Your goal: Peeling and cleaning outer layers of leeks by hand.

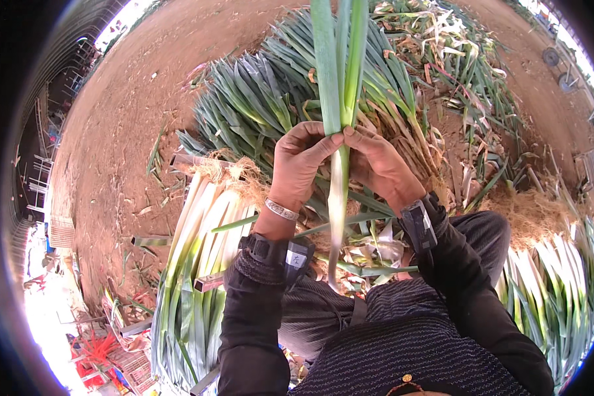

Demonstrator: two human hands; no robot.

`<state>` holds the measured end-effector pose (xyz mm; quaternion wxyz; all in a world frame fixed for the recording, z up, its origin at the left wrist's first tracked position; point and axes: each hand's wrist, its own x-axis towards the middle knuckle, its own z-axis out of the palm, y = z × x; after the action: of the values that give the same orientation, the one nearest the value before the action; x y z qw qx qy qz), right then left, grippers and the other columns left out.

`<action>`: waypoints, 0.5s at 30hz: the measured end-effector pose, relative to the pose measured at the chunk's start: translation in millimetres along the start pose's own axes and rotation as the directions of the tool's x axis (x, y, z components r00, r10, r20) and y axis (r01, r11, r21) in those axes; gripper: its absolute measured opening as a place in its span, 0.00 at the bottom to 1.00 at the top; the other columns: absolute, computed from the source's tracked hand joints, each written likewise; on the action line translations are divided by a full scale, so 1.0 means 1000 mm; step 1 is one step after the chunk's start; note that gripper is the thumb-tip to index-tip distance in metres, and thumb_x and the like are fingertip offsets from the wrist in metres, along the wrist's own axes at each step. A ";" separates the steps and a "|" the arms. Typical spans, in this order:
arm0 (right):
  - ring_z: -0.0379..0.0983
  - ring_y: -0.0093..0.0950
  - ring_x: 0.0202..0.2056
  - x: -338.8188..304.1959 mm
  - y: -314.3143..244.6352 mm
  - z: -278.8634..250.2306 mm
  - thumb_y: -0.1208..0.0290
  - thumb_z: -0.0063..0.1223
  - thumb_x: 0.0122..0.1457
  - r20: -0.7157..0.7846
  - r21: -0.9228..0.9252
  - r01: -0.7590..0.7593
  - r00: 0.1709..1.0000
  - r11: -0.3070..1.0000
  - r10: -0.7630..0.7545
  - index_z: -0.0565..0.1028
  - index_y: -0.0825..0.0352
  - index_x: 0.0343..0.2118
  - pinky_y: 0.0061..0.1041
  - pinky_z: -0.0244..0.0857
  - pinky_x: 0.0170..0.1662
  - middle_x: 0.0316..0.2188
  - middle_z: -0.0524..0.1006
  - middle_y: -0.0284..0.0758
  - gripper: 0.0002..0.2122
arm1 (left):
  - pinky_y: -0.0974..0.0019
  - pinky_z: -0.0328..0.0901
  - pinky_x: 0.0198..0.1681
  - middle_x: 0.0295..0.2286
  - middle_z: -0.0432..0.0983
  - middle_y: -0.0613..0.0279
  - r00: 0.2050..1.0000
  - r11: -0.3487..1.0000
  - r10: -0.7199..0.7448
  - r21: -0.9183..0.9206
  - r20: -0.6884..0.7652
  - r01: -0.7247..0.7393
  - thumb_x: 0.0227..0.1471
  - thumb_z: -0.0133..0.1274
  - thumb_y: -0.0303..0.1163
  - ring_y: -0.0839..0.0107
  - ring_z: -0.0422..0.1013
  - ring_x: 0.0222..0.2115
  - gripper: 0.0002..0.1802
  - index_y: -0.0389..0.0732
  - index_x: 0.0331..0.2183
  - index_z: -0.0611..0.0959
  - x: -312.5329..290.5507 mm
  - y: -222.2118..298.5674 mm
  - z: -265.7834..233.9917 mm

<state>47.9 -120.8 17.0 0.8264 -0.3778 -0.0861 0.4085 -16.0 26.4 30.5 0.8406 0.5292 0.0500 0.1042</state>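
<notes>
A single leek (338,191) hangs between my hands, its green leaves pointing away from me and its pale stalk toward my lap. My left hand (300,158) pinches it from the left where the leaves fan out. On the other side, my right hand (381,162) grips the same spot, thumbs nearly touching. Part of the right fingers lies hidden behind the stalk. Beyond my hands lies a big pile of leeks (244,99) with dark green leaves. To my left, a bundle of pale-stalked leeks (208,218) rests on a metal frame, roots facing away.
Another bundle of leeks (554,277) lies to my right, its brown roots (528,214) on the far side. Stripped leaves (442,39) are heaped at the far right. Bare soil (119,145) stretches left. Red netting (96,350) sits at the lower left.
</notes>
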 end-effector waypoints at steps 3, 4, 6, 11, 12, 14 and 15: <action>0.74 0.21 0.33 -0.003 -0.005 0.002 0.62 0.54 0.60 0.003 0.036 0.022 1.000 0.999 -0.022 0.72 0.69 0.44 0.23 0.71 0.36 0.35 0.76 0.32 0.16 | 0.80 0.68 0.27 0.29 0.78 0.67 0.995 0.996 -0.027 0.088 0.096 0.019 0.48 0.61 0.22 0.81 0.73 0.29 0.07 0.36 0.33 0.81 0.002 0.007 -0.003; 0.74 0.22 0.34 -0.003 -0.005 0.003 0.62 0.53 0.61 0.005 0.031 0.041 0.999 0.999 -0.041 0.72 0.71 0.43 0.23 0.71 0.35 0.35 0.76 0.33 0.16 | 0.78 0.69 0.31 0.30 0.78 0.68 0.990 0.998 -0.006 0.062 0.141 -0.003 0.48 0.60 0.21 0.81 0.73 0.29 0.08 0.36 0.34 0.81 0.001 0.009 -0.003; 0.74 0.22 0.34 -0.002 -0.005 0.001 0.63 0.52 0.62 0.009 0.029 0.062 0.998 0.998 -0.062 0.72 0.72 0.43 0.24 0.71 0.35 0.35 0.76 0.34 0.16 | 0.77 0.70 0.34 0.30 0.78 0.68 0.973 0.992 0.023 0.119 0.229 -0.051 0.48 0.60 0.20 0.81 0.73 0.31 0.09 0.35 0.35 0.81 0.000 0.010 -0.008; 0.74 0.24 0.33 0.004 -0.006 -0.015 0.63 0.47 0.64 -0.014 0.082 0.038 0.999 0.996 -0.037 0.73 0.73 0.42 0.25 0.70 0.32 0.33 0.76 0.37 0.15 | 0.68 0.71 0.39 0.34 0.79 0.62 0.942 0.979 -0.022 0.198 0.334 -0.047 0.44 0.63 0.21 0.74 0.74 0.34 0.15 0.36 0.39 0.81 -0.008 0.012 -0.005; 0.71 0.22 0.30 0.006 -0.007 -0.015 0.62 0.43 0.66 -0.079 0.037 0.015 0.997 0.999 -0.012 0.70 0.67 0.46 0.23 0.69 0.33 0.33 0.74 0.31 0.14 | 0.67 0.71 0.38 0.32 0.79 0.62 0.938 0.988 0.039 0.124 0.345 -0.087 0.45 0.63 0.23 0.73 0.75 0.32 0.14 0.37 0.37 0.81 -0.009 0.015 -0.007; 0.70 0.21 0.29 0.005 -0.009 -0.038 0.61 0.42 0.66 -0.096 0.041 0.016 0.995 0.999 -0.012 0.70 0.67 0.46 0.21 0.68 0.31 0.31 0.73 0.30 0.15 | 0.66 0.70 0.35 0.29 0.78 0.60 0.912 0.987 0.158 -0.080 0.378 -0.137 0.46 0.62 0.27 0.70 0.74 0.29 0.09 0.39 0.32 0.80 -0.009 0.030 -0.012; 0.68 0.20 0.27 0.003 -0.011 -0.042 0.60 0.40 0.67 -0.107 0.044 0.011 0.994 0.999 -0.007 0.70 0.67 0.46 0.20 0.66 0.30 0.30 0.72 0.29 0.15 | 0.67 0.70 0.34 0.29 0.78 0.60 0.894 0.964 0.266 -0.093 0.360 -0.250 0.49 0.59 0.27 0.72 0.74 0.29 0.06 0.39 0.32 0.80 -0.005 0.036 -0.018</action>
<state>75.3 -145.5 -5.6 0.8399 -0.3800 -0.0343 0.3859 -28.8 56.0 55.4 0.8252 0.5224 -0.1816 0.1145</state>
